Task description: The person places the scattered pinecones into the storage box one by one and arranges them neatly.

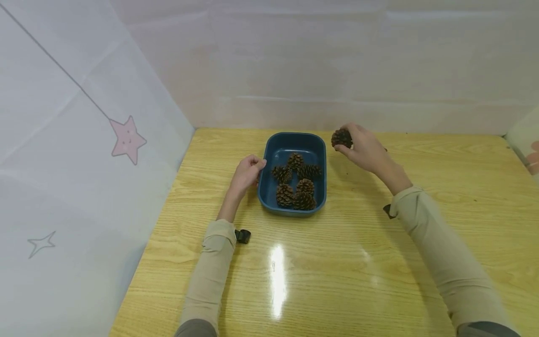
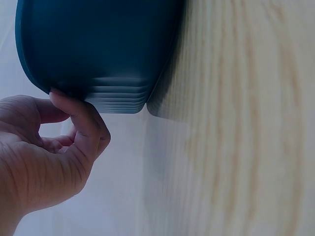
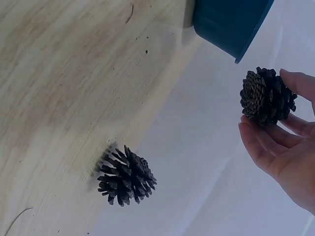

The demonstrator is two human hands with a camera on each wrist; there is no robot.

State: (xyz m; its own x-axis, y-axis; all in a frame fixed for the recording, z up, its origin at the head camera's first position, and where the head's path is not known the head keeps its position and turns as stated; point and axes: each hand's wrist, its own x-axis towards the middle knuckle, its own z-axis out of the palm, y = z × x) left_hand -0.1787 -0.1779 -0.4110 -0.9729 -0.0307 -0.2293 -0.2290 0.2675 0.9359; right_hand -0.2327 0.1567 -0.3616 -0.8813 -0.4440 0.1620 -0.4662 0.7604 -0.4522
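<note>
A dark blue rectangular tub stands on the table with several brown pine cones lying inside. At its left side, my left hand pinches the rim between thumb and curled fingers, as the left wrist view shows from close by. To the right of the tub's far corner, my right hand holds another pine cone between thumb and fingertips, raised off the table. One more pine cone rests on the tabletop near that hand; in the head view the hand hides nearly all of it.
The wooden table runs back to a pale wall covering. On the left stands another pale sheet with a pink star. Small dark crumbs and a thin strand lie on the wood to the right of the tub.
</note>
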